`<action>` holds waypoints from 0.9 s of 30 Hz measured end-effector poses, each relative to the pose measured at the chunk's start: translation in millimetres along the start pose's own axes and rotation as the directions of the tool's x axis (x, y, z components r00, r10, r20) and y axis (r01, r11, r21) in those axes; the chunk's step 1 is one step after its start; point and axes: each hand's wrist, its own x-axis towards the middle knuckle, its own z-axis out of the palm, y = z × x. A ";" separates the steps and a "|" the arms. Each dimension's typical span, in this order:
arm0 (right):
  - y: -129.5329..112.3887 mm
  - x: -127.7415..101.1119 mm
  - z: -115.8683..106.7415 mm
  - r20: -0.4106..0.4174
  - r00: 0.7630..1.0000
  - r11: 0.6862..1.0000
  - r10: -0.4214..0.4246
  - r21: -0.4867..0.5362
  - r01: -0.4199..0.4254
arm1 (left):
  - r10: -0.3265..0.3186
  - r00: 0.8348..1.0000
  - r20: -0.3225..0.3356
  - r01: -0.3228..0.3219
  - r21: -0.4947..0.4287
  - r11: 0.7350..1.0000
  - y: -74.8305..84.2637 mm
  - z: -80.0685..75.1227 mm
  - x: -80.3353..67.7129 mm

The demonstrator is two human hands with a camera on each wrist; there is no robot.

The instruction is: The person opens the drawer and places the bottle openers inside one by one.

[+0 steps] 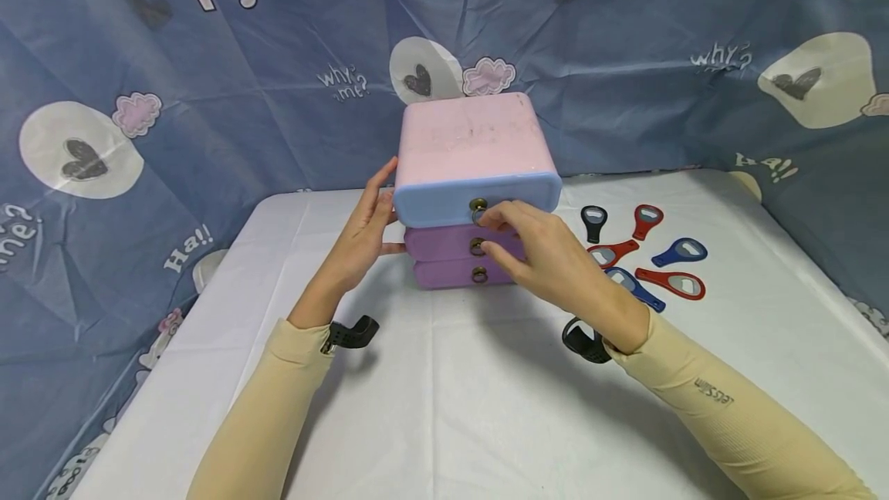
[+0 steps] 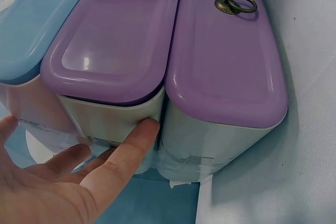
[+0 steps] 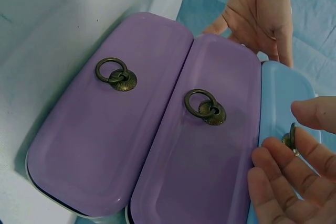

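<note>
The cabinet [image 1: 472, 137] is standing at the far middle of the white tablecloth [image 1: 430, 415], its blue front [image 1: 432, 208] above two purple fronts [image 1: 439, 275], all facing the near side. The left hand [image 1: 359, 241] is lying against the cabinet's left side, fingers extended and grasping nothing, probably steadying the stack. The right hand [image 1: 552, 257] is poising an index fingertip at the brass ring [image 1: 478, 214] of the blue front, thumb standing apart, so it is looking unclenched; the ring is seemingly serving as the handle there. Bottle openers [image 1: 672, 282] are lying to the right, perhaps for easy reach
</note>
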 end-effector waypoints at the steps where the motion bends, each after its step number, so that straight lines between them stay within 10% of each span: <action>1: 0.8 -0.2 0.0 -0.001 1.000 1.000 -0.001 0.002 0.001 | -0.001 1.000 0.002 0.001 -0.001 1.000 -0.5 0.4 0.6; 27: -1.2 -0.2 -3.6 -0.047 0.994 0.994 -0.102 0.032 0.104 | -0.011 1.000 -0.009 0.011 -0.001 1.000 -0.8 0.6 2.7</action>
